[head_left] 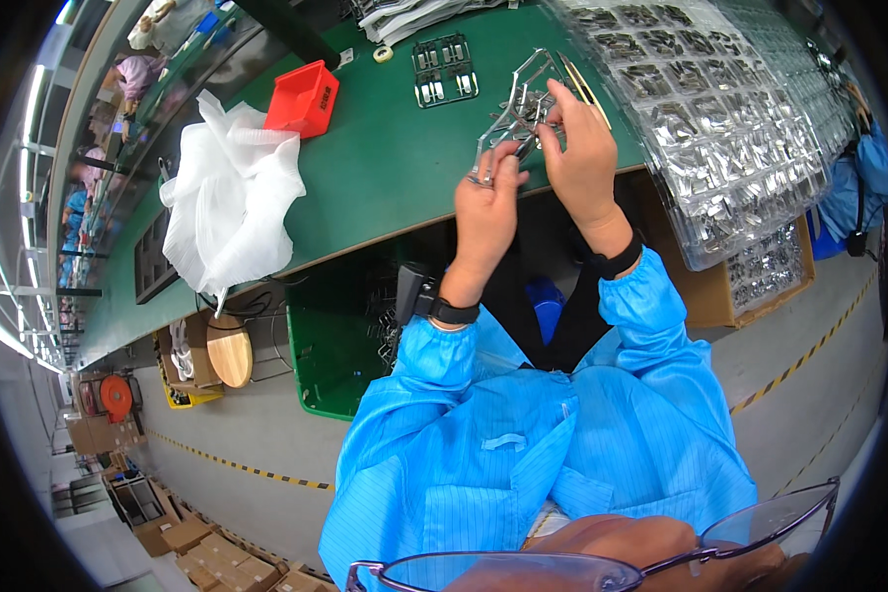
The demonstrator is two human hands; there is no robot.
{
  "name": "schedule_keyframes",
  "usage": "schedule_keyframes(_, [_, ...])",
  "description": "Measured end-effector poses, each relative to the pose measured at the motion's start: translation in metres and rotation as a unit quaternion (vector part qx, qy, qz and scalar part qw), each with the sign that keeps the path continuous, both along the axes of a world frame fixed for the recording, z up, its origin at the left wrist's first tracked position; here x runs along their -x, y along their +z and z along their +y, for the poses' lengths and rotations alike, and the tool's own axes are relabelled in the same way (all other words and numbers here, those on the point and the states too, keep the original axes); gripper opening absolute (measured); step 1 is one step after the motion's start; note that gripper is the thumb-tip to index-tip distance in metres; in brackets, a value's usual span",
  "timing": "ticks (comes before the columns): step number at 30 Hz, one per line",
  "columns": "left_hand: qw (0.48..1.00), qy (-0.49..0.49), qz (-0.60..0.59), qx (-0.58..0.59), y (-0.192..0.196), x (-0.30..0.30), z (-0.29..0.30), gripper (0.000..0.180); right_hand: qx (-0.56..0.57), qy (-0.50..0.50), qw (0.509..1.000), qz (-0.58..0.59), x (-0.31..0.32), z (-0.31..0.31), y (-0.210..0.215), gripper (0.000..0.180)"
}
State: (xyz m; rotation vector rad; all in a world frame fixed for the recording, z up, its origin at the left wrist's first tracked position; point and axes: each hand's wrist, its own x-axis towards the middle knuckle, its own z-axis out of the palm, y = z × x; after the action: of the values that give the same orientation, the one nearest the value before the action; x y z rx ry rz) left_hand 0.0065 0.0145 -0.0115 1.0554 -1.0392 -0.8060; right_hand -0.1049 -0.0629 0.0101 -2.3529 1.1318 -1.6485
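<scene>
Above the green table [385,168], both hands held a grey plastic frame of small parts [519,104] between them. Fingers of the left hand [488,202] pinched its lower corner; the right hand [584,158] closed on its middle from the right. Just beyond the grip lay another frame [445,69], with clear trays of parts [720,118] to its right.

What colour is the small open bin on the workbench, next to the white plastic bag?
Red. The bin shows clearly in the head view.
</scene>
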Motion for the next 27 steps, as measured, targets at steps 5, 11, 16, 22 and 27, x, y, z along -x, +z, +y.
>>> schedule_keyframes(5, [0.995, 0.036, -0.093, 0.030, -0.005, 0.015, 0.000, 0.025, -0.007, -0.042, 0.998, 0.040, 0.000, 0.005, -0.004, 0.050])
schedule_keyframes(11, [0.976, 0.062, -0.200, 0.065, -0.003, -0.003, -0.002, 0.027, -0.368, 0.135, 0.885, -0.252, 0.009, 0.001, 0.001, 0.045])
schedule_keyframes(16, [0.967, 0.083, -0.220, 0.099, -0.003, -0.003, -0.009, 0.026, -0.396, 0.211, 0.823, -0.349, 0.005, 0.007, 0.005, 0.043])
schedule_keyframes(22, [0.983, 0.054, 0.178, 0.003, -0.004, -0.004, -0.011, 0.026, -0.267, 0.078, 0.943, -0.185, 0.009, -0.016, -0.012, 0.035])
schedule_keyframes(27, [0.946, -0.035, 0.321, -0.033, -0.001, -0.011, -0.008, 0.029, -0.131, -0.014, 0.991, 0.035, 0.010, -0.025, -0.014, 0.025])
